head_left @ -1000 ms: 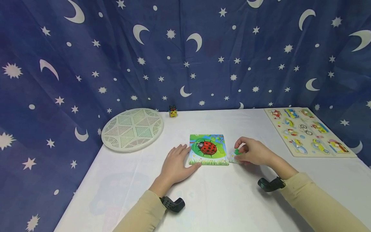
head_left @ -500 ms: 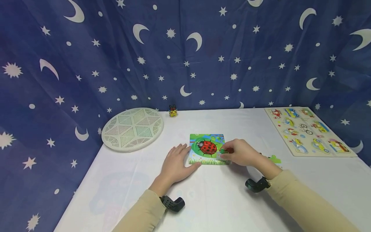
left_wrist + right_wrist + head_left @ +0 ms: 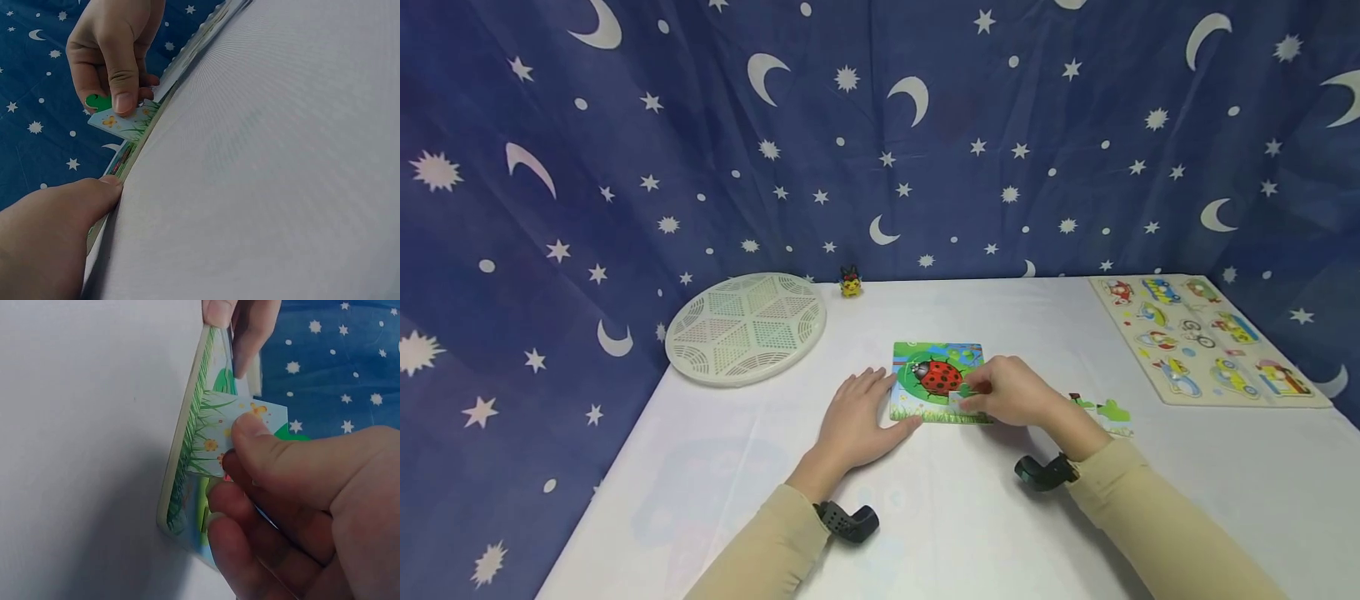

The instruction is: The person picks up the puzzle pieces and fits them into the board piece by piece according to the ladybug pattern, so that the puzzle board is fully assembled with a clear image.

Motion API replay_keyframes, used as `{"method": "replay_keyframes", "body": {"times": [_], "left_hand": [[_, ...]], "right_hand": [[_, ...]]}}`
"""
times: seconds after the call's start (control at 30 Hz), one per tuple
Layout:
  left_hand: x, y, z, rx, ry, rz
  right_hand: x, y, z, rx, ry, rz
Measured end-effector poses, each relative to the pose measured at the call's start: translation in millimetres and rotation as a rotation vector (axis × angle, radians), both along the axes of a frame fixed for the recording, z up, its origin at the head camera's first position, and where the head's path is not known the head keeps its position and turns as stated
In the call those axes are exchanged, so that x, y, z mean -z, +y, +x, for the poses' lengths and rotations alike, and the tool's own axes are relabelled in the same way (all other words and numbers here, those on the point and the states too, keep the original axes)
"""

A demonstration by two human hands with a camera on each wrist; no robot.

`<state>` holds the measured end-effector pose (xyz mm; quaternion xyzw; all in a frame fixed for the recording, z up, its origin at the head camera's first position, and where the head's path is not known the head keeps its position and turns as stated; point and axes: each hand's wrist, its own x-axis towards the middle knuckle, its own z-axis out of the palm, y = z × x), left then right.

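Observation:
A square ladybug puzzle board (image 3: 940, 416) lies flat on the white table, with a grass strip along its near edge. My left hand (image 3: 855, 423) rests against it, fingers along the left side and thumb at the near edge. Over the board's lower right part, my right hand (image 3: 1011, 392) pinches a puzzle piece (image 3: 215, 428) between thumb and fingers. Grass, small orange flowers and a bit of green show on that piece. In the right wrist view it stands tilted, overlapping the grass strip; the fingertips behind it are partly hidden.
Loose puzzle pieces (image 3: 1112, 411) lie to the right, beside the right forearm. A wooden vehicle puzzle board (image 3: 1206, 342) is at the back right. At the back left are a round pale perforated board (image 3: 745, 329) and a small yellow figure (image 3: 850, 283). A starry blue cloth (image 3: 820, 150) hangs behind.
My right hand has carried the puzzle piece leftward from beside the ladybug board to over its lower right part. The loose pieces beside the forearm have come into view. The left hand stays put.

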<state>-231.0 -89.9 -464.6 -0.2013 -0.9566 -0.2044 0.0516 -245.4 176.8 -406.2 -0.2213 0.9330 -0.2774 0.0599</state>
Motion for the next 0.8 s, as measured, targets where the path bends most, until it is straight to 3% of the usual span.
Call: {"method": "replay_keyframes", "body": {"times": [0.8], "left_hand": [[-0.7,1,2.0,-0.012,-0.006,0.003]], "right_hand": [[1.0,-30,-4.2,-0.046,0.025,0.000]]}}
